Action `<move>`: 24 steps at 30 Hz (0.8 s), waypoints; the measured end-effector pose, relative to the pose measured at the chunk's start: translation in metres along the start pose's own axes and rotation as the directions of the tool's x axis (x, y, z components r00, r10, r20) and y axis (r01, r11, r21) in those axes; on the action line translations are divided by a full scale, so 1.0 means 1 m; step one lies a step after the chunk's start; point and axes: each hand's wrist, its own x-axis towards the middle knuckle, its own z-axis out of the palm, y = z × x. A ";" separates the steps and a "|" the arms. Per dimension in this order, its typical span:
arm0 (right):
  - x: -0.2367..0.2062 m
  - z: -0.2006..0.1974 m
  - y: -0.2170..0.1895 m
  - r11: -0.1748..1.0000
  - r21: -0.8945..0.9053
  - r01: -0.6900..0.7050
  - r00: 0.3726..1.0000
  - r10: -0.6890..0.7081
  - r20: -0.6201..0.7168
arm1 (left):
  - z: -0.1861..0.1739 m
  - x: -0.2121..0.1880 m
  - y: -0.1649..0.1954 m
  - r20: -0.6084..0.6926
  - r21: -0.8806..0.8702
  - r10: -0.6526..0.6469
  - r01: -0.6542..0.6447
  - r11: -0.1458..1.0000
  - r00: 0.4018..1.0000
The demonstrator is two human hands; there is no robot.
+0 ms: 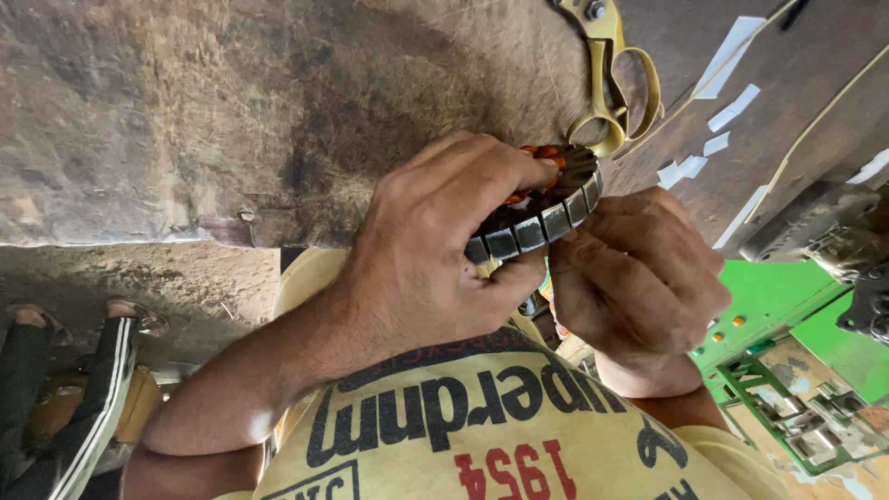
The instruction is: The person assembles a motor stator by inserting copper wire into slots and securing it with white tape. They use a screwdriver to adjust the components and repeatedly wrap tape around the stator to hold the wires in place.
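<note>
While the left hand point(417, 250) clamps its fingers point(514, 176) on the ring-shaped stator point(542, 218), the right hand point(639, 268) grips its rim beside yellow-handled scissors point(611, 74) on the desk point(231, 111).

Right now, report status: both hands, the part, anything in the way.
Left hand and right hand both gripping round grey segmented metal stator ring with orange copper windings. Held above worn brown workbench. Yellow-handled scissors close behind, not touching.
</note>
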 end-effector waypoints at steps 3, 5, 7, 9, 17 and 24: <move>0.004 -0.010 -0.005 0.999 0.029 -0.034 0.997 0.031 0.076 | 0.003 -0.001 -0.001 -0.019 0.001 0.029 -0.029 1.000 0.999; 0.006 -0.014 0.000 0.984 0.139 -0.112 0.991 0.099 0.095 | 0.002 -0.003 -0.002 0.006 0.019 0.055 -0.055 0.998 0.998; 0.001 -0.010 0.009 0.959 0.259 -0.117 0.993 0.115 0.023 | 0.003 -0.004 -0.002 0.023 0.033 0.068 -0.069 0.997 0.997; -0.010 0.002 0.020 0.925 0.379 -0.032 0.984 0.096 -0.150 | 0.003 -0.005 -0.003 0.030 0.044 0.074 -0.075 0.996 0.997; -0.060 0.017 0.036 0.862 0.498 -0.092 0.950 0.226 -0.215 | 0.002 -0.007 0.000 0.093 0.050 0.082 -0.087 0.995 0.992; -0.053 0.018 0.041 0.935 0.354 -0.021 0.975 0.098 -0.202 | 0.002 -0.007 0.002 0.099 0.080 0.091 -0.099 0.992 0.991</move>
